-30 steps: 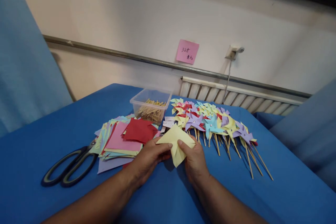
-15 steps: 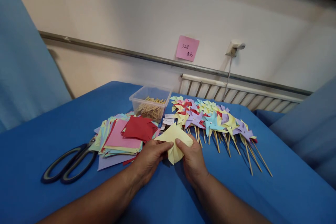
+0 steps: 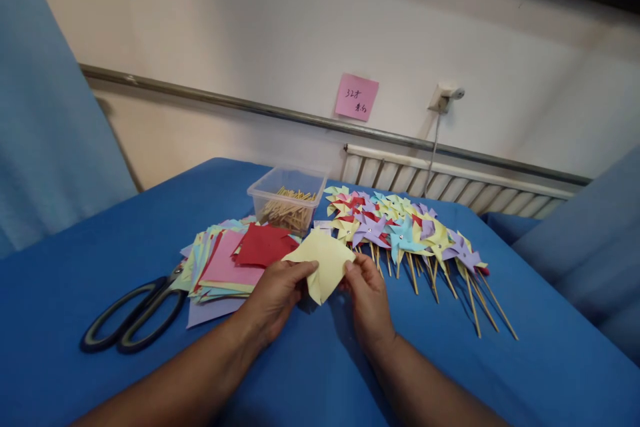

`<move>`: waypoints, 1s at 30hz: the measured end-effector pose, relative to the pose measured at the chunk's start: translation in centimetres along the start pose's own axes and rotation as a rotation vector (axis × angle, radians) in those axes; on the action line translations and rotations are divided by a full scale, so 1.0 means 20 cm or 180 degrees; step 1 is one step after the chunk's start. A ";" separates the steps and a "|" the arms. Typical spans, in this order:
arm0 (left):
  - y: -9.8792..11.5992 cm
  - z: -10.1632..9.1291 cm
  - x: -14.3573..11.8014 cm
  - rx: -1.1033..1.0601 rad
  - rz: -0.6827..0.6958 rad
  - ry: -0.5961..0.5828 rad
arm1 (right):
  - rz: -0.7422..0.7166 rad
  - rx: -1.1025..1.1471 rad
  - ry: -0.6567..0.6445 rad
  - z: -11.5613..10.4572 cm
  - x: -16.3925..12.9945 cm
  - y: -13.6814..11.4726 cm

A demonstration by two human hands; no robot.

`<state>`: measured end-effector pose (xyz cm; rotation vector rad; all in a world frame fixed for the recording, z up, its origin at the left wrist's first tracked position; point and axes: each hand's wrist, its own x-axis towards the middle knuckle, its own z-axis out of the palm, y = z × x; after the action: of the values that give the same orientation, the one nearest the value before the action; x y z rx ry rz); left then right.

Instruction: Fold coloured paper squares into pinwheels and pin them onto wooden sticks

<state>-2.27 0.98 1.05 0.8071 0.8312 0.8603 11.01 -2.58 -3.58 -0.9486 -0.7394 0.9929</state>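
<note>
Between my hands, a little above the table, is a pale yellow paper square [image 3: 326, 263] with creases or cuts near its lower corner. My left hand [image 3: 280, 290] pinches its left side, thumb on top and fingers underneath. At the right corner my right hand [image 3: 367, 297] grips the paper between thumb and fingers. Left of my left hand lies a stack of coloured paper squares [image 3: 227, 260], with red paper [image 3: 265, 245] uppermost. Beyond my right hand rest several finished paper pinwheels [image 3: 403, 237] on thin wooden sticks.
Dark-handled scissors [image 3: 135, 313] lie at the left, blades tucked under the paper stack. A clear plastic box [image 3: 260, 197] of short wooden sticks [image 3: 290, 209] stands at the back. Blue cloth [image 3: 310, 373] covers the table. Behind it are a radiator [image 3: 390, 170] and a wall socket [image 3: 443, 100].
My right thumb has slid from the middle of the yellow paper to its right corner. The paper has turned slightly and shifted left. My left hand keeps its pinch.
</note>
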 end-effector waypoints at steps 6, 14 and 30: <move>0.07 -0.05 0.02 -0.0395 0.0078 0.0355 | -0.0648 -0.0454 -0.0117 0.02 -0.04 -0.01; 0.08 -0.04 0.01 -0.0344 0.0109 0.0091 | -0.1131 -0.1408 -0.1017 0.00 -0.08 -0.02; 0.05 -0.04 0.00 0.0265 0.0240 -0.0049 | -0.1255 -0.1664 -0.1038 0.00 -0.06 -0.05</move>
<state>-3.29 1.66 1.45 0.9218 0.8315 0.8895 10.92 -3.87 -2.84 -1.0380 -1.4481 0.6152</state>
